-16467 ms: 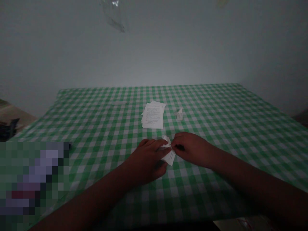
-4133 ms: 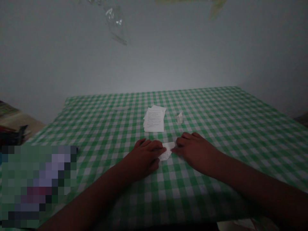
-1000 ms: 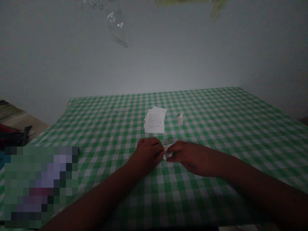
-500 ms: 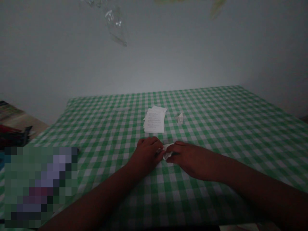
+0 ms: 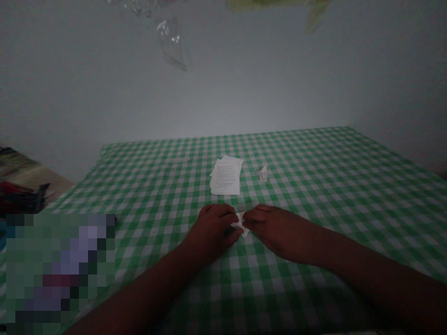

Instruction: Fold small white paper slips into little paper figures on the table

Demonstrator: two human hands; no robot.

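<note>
A small folded piece of paper (image 5: 240, 223) lies low over the tablecloth between my two hands, most of it covered by fingers. From the left, my left hand (image 5: 214, 230) has its fingers and thumb closed on the paper. On the opposite side, my right hand (image 5: 274, 230) presses its bunched fingers onto the paper's right part. Beyond them rests a loose stack of printed paper sheets (image 5: 226, 179). To the right of the stack stands a small folded paper shape (image 5: 263, 174).
A green and white checked cloth (image 5: 157, 195) covers the table. Behind it rises a pale wall (image 5: 223, 97) with a clear plastic piece (image 5: 172, 44) hanging on it. A pixelated patch hides the left front. Dark and red items (image 5: 21, 197) lie left of the table.
My right fingers have come down flatter over the paper, and its raised printed part now lies lower. The whole view has shifted slightly.
</note>
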